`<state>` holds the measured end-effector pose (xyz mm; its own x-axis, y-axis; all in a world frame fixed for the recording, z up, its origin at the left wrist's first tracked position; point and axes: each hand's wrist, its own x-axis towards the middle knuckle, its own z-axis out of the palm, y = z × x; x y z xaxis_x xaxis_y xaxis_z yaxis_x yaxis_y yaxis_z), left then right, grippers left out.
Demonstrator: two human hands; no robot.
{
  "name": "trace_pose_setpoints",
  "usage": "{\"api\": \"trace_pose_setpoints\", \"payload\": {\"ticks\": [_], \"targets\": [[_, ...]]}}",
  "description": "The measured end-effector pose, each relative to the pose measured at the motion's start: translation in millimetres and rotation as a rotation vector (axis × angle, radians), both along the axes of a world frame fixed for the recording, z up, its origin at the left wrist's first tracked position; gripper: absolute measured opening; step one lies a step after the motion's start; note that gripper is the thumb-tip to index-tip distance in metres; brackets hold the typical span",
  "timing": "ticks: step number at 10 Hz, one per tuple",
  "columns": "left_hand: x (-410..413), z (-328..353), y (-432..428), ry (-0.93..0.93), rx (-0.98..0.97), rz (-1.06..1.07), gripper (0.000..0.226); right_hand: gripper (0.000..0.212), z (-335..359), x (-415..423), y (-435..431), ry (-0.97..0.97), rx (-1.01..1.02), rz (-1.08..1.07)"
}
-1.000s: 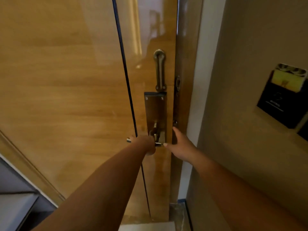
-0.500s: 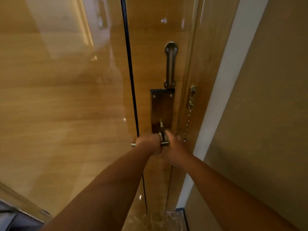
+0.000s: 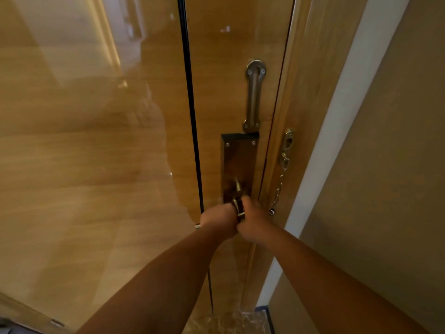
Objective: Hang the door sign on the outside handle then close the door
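The glossy wooden door [image 3: 96, 165] fills the left and middle of the head view, its lock edge lying against the frame [image 3: 305, 92] with only a thin dark line between. My left hand [image 3: 218, 221] is wrapped around the metal lever handle [image 3: 198, 225], of which only the tip shows. Touching it on the right, my right hand [image 3: 255, 222] is closed on the handle's brass base under the dark lock plate [image 3: 239, 162]. No door sign is visible on this side.
A steel chain-guard slide [image 3: 254, 97] is mounted above the lock plate. A brass security chain [image 3: 280, 184] hangs loose from the frame. A beige wall [image 3: 385, 165] stands at the right, and marble floor [image 3: 228, 321] shows at the bottom.
The door has swung to the frame and the gap at its edge has closed. My right hand moved from the door edge onto the handle beside my left hand. The view shifted left.
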<state>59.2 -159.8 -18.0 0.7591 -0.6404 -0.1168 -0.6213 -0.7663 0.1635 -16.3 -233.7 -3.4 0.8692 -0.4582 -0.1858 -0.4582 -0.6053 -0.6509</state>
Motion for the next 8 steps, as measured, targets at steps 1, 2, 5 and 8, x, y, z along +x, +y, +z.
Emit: {"api": "trace_pose_setpoints", "payload": {"ticks": [1, 2, 5, 8], "targets": [[3, -1, -2, -0.006, 0.019, -0.002, 0.009, 0.075, 2, -3, 0, -0.023, 0.012, -0.002], [7, -3, -7, 0.009, 0.061, 0.018, 0.022, 0.067, 6, -7, 3, -0.073, 0.068, -0.042], [-1, 22, 3, -0.079, 0.097, -0.001, 0.011, 0.078, 9, -57, 19, -0.049, -0.032, -0.102], [-58, 45, 109, -0.243, 0.115, -0.111, 0.099, 0.088, 52, -129, 75, -0.142, -0.118, -0.153]]}}
